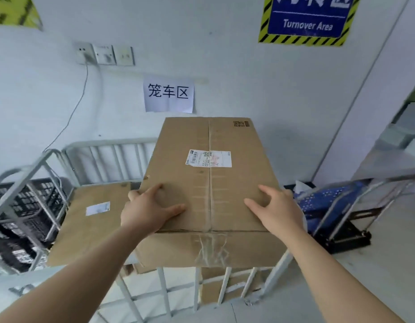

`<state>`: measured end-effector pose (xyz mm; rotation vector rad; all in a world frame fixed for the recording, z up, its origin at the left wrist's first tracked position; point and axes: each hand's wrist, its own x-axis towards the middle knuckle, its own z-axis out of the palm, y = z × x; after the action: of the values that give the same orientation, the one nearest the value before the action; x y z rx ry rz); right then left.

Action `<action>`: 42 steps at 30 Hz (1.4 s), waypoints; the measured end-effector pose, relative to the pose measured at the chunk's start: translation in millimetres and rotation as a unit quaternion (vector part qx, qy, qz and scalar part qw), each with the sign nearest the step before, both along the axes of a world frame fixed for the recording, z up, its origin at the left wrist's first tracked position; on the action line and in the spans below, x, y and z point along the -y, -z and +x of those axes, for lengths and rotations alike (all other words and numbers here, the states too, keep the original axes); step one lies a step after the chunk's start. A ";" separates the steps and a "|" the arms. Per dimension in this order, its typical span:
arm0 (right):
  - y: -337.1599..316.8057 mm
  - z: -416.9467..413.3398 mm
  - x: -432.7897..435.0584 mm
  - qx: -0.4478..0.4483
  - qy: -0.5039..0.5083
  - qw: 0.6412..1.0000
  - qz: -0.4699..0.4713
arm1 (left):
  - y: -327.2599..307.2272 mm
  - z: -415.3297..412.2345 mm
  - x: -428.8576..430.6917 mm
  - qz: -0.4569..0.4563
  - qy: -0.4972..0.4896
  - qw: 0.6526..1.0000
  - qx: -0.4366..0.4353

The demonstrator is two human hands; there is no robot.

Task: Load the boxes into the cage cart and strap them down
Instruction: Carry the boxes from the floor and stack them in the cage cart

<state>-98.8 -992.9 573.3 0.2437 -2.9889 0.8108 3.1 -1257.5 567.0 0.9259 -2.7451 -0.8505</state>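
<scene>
A large brown cardboard box with a white shipping label sits high in the grey metal cage cart, on top of another box seen through the front bars. My left hand lies on its near left top edge, fingers spread and thumb over the side. On the near right top my right hand rests flat with fingers apart. A second, lower cardboard box with a small label lies in the cart to the left.
Black plastic crates stand left of the cart behind its side bars. A folded hand trolley with a blue patterned bag stands on the floor to the right. White wall with sockets and signs lies behind.
</scene>
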 end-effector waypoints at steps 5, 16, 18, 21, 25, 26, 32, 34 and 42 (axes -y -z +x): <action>13.6 -44.9 70.8 0.021 -0.078 0.997 -0.013 | 9.8 -10.3 54.1 -0.014 -0.071 0.997 0.035; 67.4 -148.0 239.4 0.092 -0.115 0.989 -0.015 | 55.9 -87.5 209.1 0.003 -0.112 0.989 0.098; 83.4 -163.3 266.5 0.117 -0.112 0.986 -0.033 | 68.3 -102.8 235.9 0.013 -0.112 0.987 0.114; 109.1 -189.3 302.1 0.137 -0.104 0.985 -0.009 | 93.4 -131.3 271.0 0.030 -0.114 0.984 0.135; 142.6 -214.1 326.5 0.165 -0.096 0.982 0.016 | 131.5 -155.2 297.3 0.048 -0.121 0.978 0.161; 153.7 -221.9 332.7 0.170 -0.095 0.981 0.023 | 143.7 -161.6 303.1 0.055 -0.125 0.976 0.169; 227.8 -270.6 359.4 0.202 -0.102 0.972 0.061 | 220.4 -201.5 320.5 0.085 -0.148 0.964 0.202; 252.9 -285.1 363.9 0.208 -0.102 0.970 0.071 | 245.9 -214.4 322.1 0.096 -0.153 0.961 0.207; 350.6 -314.4 369.8 0.217 -0.099 0.967 0.087 | 345.9 -246.6 329.7 0.105 -0.160 0.957 0.218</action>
<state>-413.3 -1362.7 222.7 0.4285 -3.5021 0.6899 -243.4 -1587.2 221.1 1.7321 -2.7497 -0.9856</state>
